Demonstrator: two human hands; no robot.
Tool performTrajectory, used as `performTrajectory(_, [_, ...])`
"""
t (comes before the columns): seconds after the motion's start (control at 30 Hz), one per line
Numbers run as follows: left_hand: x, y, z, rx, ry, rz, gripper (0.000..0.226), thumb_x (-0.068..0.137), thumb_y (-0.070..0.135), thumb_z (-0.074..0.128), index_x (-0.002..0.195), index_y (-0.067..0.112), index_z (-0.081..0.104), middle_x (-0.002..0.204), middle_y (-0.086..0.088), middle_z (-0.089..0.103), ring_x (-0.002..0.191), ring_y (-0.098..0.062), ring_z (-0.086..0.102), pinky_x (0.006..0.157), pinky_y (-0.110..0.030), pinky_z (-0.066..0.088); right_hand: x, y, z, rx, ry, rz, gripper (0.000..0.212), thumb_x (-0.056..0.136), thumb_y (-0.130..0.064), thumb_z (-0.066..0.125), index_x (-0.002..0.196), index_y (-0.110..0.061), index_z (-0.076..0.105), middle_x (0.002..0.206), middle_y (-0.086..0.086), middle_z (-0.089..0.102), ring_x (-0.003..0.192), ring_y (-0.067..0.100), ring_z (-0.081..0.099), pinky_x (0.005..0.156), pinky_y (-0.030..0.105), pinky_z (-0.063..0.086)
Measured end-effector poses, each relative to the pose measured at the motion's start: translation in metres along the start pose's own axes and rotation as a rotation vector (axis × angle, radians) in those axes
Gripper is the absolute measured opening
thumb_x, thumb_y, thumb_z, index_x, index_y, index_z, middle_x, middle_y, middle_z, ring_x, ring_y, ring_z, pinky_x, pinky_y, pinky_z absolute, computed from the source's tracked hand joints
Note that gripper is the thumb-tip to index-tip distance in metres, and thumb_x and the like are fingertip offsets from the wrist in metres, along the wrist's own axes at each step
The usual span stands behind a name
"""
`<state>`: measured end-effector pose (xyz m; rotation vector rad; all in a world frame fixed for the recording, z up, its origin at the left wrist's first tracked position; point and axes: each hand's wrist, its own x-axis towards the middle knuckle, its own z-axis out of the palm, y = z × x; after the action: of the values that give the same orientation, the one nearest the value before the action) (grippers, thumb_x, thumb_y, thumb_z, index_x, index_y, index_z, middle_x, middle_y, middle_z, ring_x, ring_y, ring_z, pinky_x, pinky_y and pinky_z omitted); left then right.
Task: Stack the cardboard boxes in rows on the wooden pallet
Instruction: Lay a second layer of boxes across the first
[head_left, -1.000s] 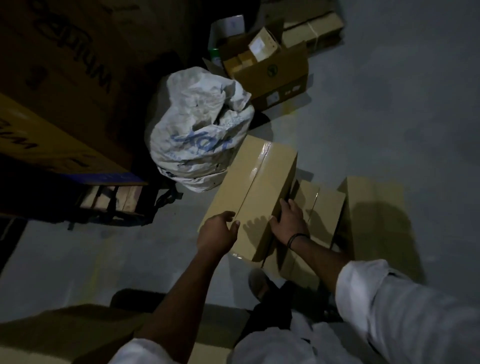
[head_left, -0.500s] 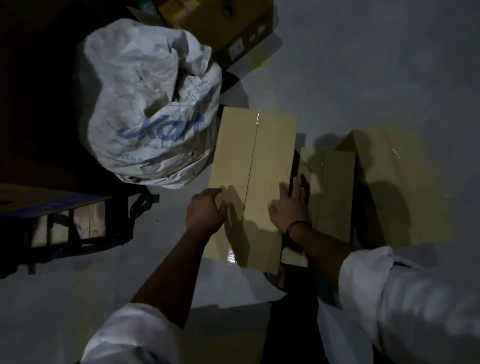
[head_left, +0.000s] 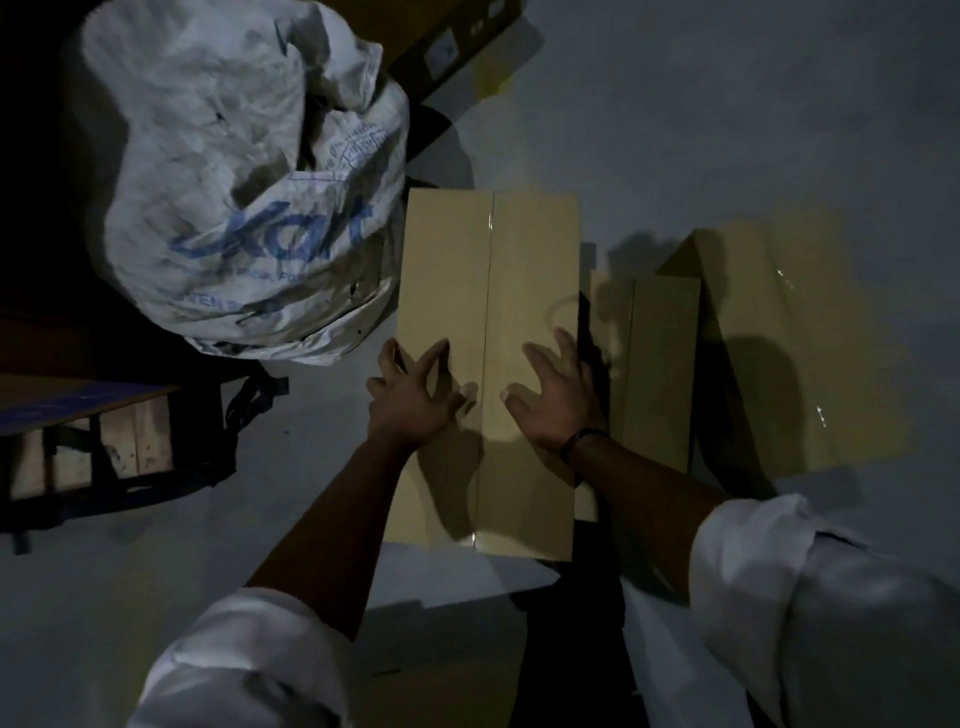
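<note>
while both hands lie on the taped top of the nearest cardboard box (head_left: 488, 270), neither one curls round it. the left hand (head_left: 410, 400) rests by the box's left edge with fingers splayed and arched, tips on the cardboard. the right hand (head_left: 558, 402) lies flatter near the right edge, its fingers spread and straight. the two thumbs point toward each other on either side of the tape seam. a dark band (head_left: 584, 441) circles the right wrist, and both forearms come out of white sleeves (head_left: 831, 623).

the box sits directly under the palms, its near end partly covered by the forearms and its base out of sight. just beside it on the right is a lower second box (head_left: 660, 374), and past that a third box (head_left: 795, 343), half in shadow, on the grey floor (head_left: 753, 114). a crumpled white sack (head_left: 234, 197) with blue lettering sits close against the first box's far left side. at the left, wooden slats (head_left: 135, 441) show under a dark board with straps, too dim to say what they belong to. a carton (head_left: 452, 41) at the top is cut off by the frame.
</note>
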<state>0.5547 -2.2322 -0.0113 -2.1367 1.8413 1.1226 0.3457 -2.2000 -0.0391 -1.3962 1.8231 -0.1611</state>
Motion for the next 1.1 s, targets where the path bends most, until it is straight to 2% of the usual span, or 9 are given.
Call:
performTrajectory(0.17, [-0.072, 0.036, -0.004, -0.014, 0.086, -0.016, 0.075, 0.081, 0.084, 0.052, 0.149, 0.059, 0.031, 0.168, -0.012, -0.001, 0.147, -0.049, 0.014, 0.116, -0.059, 0.023, -0.041, -0.004, -0.054, -0.129, 0.041, -0.003, 0.07, 0.087, -0.067, 0.054, 0.149, -0.041, 0.038, 0.166, -0.008, 0.003, 0.146, 0.034, 0.018, 0.118, 0.051, 0.025])
performTrajectory(0.23, [-0.102, 0.054, -0.005, -0.042, 0.134, -0.059, 0.076, 0.078, 0.09, 0.048, 0.147, 0.061, 0.033, 0.167, -0.015, 0.009, 0.148, -0.046, 0.017, 0.116, -0.057, 0.022, -0.057, -0.007, -0.079, -0.18, 0.057, -0.045, 0.069, 0.085, -0.071, 0.05, 0.147, -0.041, 0.04, 0.166, -0.006, 0.009, 0.146, 0.035, 0.023, 0.118, 0.052, 0.022])
performTrajectory(0.37, [-0.17, 0.09, -0.001, -0.156, 0.299, -0.144, 0.075, 0.07, 0.099, 0.04, 0.136, 0.065, 0.043, 0.16, -0.005, 0.033, 0.148, -0.034, 0.025, 0.114, -0.052, 0.024, -0.102, -0.011, -0.133, -0.247, 0.083, -0.166, 0.07, 0.084, -0.073, 0.049, 0.145, -0.039, 0.045, 0.163, -0.002, 0.021, 0.142, 0.036, 0.032, 0.115, 0.053, 0.02])
performTrajectory(0.5, [-0.245, 0.132, 0.018, -0.348, 0.405, -0.291, 0.066, 0.062, 0.102, 0.042, 0.118, 0.07, 0.054, 0.153, 0.0, 0.042, 0.143, -0.032, 0.035, 0.116, -0.048, 0.027, -0.159, -0.005, -0.184, -0.306, 0.043, -0.306, 0.07, 0.087, -0.069, 0.051, 0.147, -0.035, 0.044, 0.164, -0.001, 0.019, 0.146, 0.032, 0.026, 0.12, 0.052, 0.009])
performTrajectory(0.57, [-0.285, 0.157, 0.027, -0.483, 0.428, -0.354, 0.06, 0.064, 0.098, 0.049, 0.115, 0.067, 0.059, 0.15, -0.003, 0.04, 0.138, -0.035, 0.042, 0.119, -0.05, 0.028, -0.186, 0.002, -0.202, -0.333, 0.039, -0.362, 0.071, 0.086, -0.071, 0.05, 0.146, -0.034, 0.046, 0.164, -0.001, 0.019, 0.145, 0.035, 0.026, 0.119, 0.053, 0.01])
performTrajectory(0.73, [-0.388, 0.202, 0.067, -0.649, 0.561, -0.46, 0.06, 0.08, 0.079, 0.058, 0.132, 0.049, 0.06, 0.158, -0.011, 0.027, 0.144, -0.041, 0.031, 0.12, -0.05, 0.018, -0.255, 0.015, -0.229, -0.397, 0.001, -0.595, 0.065, 0.087, -0.067, 0.055, 0.142, -0.033, 0.051, 0.164, -0.001, 0.022, 0.139, 0.045, 0.029, 0.115, 0.053, 0.022])
performTrajectory(0.87, [-0.45, 0.212, 0.099, -0.749, 0.75, -0.564, 0.062, 0.08, 0.073, 0.062, 0.132, 0.04, 0.063, 0.151, -0.012, 0.033, 0.136, -0.04, 0.045, 0.116, -0.052, 0.039, -0.3, 0.018, -0.221, -0.495, -0.054, -0.792, 0.065, 0.085, -0.067, 0.054, 0.142, -0.037, 0.048, 0.164, -0.002, 0.02, 0.131, 0.042, 0.034, 0.11, 0.05, 0.031])
performTrajectory(1.0, [-0.501, 0.213, 0.118, -0.64, 0.908, -0.722, 0.075, 0.081, 0.067, 0.065, 0.147, 0.033, 0.052, 0.165, -0.005, 0.008, 0.147, -0.04, 0.027, 0.121, -0.048, 0.029, -0.342, 0.014, -0.198, -0.526, -0.125, -0.953, 0.067, 0.085, -0.068, 0.054, 0.143, -0.037, 0.045, 0.164, -0.001, 0.02, 0.131, 0.039, 0.034, 0.109, 0.048, 0.033])
performTrajectory(1.1, [-0.537, 0.21, 0.132, -0.572, 0.943, -0.8, 0.078, 0.086, 0.065, 0.064, 0.155, 0.037, 0.04, 0.168, 0.011, -0.006, 0.148, -0.041, 0.02, 0.12, -0.054, 0.022, -0.372, 0.009, -0.179, -0.54, -0.148, -1.055, 0.066, 0.084, -0.069, 0.054, 0.141, -0.036, 0.05, 0.161, 0.0, 0.027, 0.125, 0.038, 0.04, 0.107, 0.047, 0.035])
